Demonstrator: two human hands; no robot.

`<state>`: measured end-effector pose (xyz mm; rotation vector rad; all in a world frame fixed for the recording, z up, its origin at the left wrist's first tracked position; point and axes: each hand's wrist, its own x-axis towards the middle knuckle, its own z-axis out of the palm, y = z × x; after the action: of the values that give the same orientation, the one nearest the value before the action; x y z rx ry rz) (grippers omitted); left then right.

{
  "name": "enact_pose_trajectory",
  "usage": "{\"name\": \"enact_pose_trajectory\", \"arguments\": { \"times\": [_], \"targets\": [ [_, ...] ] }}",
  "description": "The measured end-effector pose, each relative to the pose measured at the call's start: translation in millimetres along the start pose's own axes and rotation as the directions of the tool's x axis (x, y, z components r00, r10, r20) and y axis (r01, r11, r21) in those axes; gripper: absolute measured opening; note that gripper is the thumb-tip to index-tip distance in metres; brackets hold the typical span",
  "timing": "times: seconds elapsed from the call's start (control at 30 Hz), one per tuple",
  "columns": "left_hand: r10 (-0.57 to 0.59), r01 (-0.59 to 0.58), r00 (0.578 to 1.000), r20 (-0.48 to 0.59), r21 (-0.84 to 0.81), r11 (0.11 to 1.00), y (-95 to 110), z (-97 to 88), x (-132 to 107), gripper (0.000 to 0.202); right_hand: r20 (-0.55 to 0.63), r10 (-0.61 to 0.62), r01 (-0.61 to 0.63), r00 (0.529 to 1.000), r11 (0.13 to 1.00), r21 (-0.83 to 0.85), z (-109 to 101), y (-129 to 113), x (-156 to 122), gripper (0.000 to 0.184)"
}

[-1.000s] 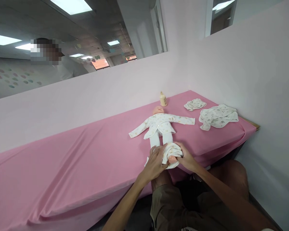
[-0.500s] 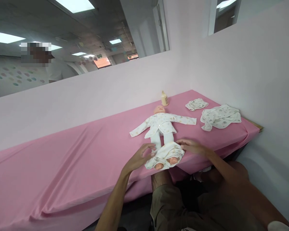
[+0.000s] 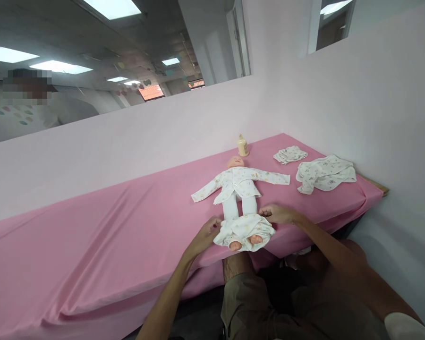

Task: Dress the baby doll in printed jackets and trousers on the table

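Note:
A baby doll (image 3: 236, 161) lies on its back on a pink-covered table, its feet toward me. It wears a white patterned jacket (image 3: 230, 182) with both sleeves spread out. White patterned baby pants (image 3: 246, 226) are bunched around its lower legs, and the bare feet (image 3: 256, 239) stick out of the leg openings. My left hand (image 3: 208, 233) is closed, pinching the left edge of the pants' waist. At the opposite edge, my right hand (image 3: 276, 214) has its fingers curled in on the waistband. The fingertips of both hands are partly hidden.
Behind the doll's head stands a cream pump bottle (image 3: 243, 145). Folded patterned cloth (image 3: 290, 154) and a patterned baby garment (image 3: 326, 173) lie at the right. The pink sheet (image 3: 92, 245) hangs over the front edge. A wall mirror (image 3: 127, 38) reflects a person.
Both hands have closed from loosely open onto the sides of the pants. The waist is now spread wider and flatter across the legs. The reflected person has shifted left.

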<state>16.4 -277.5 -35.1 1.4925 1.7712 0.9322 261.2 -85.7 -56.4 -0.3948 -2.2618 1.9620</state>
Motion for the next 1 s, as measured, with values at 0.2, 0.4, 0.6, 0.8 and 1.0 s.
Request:
{"name": "enact_pose_trajectory", "arguments": {
  "times": [0.2,0.4,0.6,0.8,1.0],
  "targets": [
    [-0.147,0.106,0.974,-0.172,-0.231,0.967,-9,12.6,2,0.037,-0.433,-0.133,0.007,0.892,0.960,-0.280,-6,19,7,0.010],
    [-0.019,0.008,0.998,-0.062,-0.172,0.985,-4,16.8,-14,0.032,-0.505,-0.200,0.013,0.840,0.937,-0.350,-7,26,12,0.010],
    [0.013,-0.010,0.989,-0.148,0.017,1.000,-6,19.5,-10,0.026,-0.434,-0.184,0.116,0.882,0.977,-0.180,-10,5,18,0.023],
    [0.015,-0.006,0.958,-0.286,0.030,1.000,-15,30.9,-11,0.026,-0.116,-0.162,0.116,0.980,0.936,-0.331,5,-45,48,0.017],
    [0.012,-0.007,0.935,-0.355,0.014,1.000,-17,36.6,-9,0.027,0.107,-0.104,0.146,0.989,0.830,-0.538,19,-62,69,0.018]
  ]
}}
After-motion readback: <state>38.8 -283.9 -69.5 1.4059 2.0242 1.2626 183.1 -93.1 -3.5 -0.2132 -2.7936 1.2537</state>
